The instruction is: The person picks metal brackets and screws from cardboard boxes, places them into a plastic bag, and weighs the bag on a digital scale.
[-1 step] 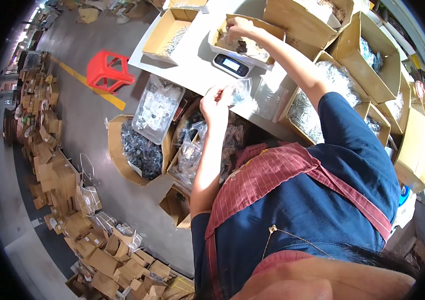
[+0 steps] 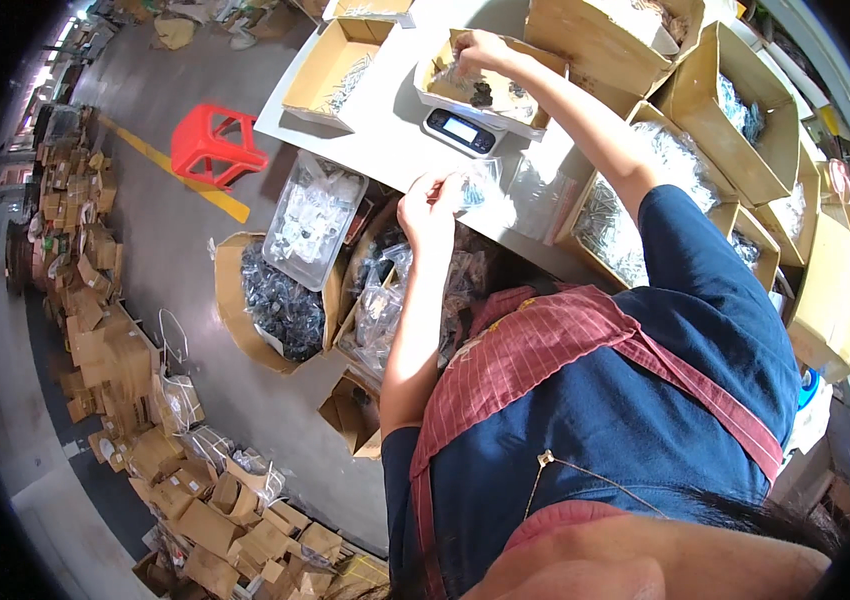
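Observation:
My left hand [image 2: 427,207] is closed on the edge of a small clear plastic bag [image 2: 483,186], held over the front edge of the white table. Small bluish pieces show inside the bag. My right hand [image 2: 480,52] reaches into a shallow cardboard box [image 2: 433,97], its fingers bent together near the box's left end. What they pinch is too small to make out. Dark pieces [image 2: 482,94] and lighter ones lie in that box. Against the box's near side is a scale [image 2: 462,131] with a lit display.
Another carton [image 2: 307,95] holds metal pieces on the table's left. Flat clear bags [image 2: 540,195] lie right of the scale. Several filled cartons [image 2: 760,120] crowd the right. Below left are a clear plastic tray [image 2: 338,262] and a carton of dark parts [image 2: 235,300]; beyond stands a red stool [image 2: 207,145].
The small bag has tilted and shifted slightly in my left hand. My right hand has moved only a little within the box.

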Action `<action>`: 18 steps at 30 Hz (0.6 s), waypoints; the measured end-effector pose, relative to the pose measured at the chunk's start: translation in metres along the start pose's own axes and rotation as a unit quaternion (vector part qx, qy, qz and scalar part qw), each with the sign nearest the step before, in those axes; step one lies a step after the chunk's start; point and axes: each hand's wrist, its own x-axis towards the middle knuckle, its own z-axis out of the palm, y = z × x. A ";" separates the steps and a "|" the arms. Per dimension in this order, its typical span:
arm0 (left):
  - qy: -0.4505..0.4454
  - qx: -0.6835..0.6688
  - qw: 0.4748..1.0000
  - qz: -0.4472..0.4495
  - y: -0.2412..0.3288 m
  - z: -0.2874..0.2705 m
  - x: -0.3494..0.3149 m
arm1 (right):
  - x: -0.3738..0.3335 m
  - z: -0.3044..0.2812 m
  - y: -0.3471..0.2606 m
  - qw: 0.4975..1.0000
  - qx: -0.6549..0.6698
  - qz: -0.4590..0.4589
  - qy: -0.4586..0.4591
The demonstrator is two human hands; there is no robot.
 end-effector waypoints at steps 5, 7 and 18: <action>0.000 -0.030 0.999 -0.025 0.005 -0.001 -0.003 | -0.031 -0.045 -0.001 0.960 0.280 -0.017 -0.014; -0.006 -0.046 0.999 -0.026 0.006 0.003 0.000 | -0.044 -0.060 0.001 0.930 0.367 -0.018 -0.027; -0.004 -0.176 0.978 -0.111 0.014 0.000 0.008 | -0.179 -0.064 -0.075 0.849 0.484 -0.172 -0.123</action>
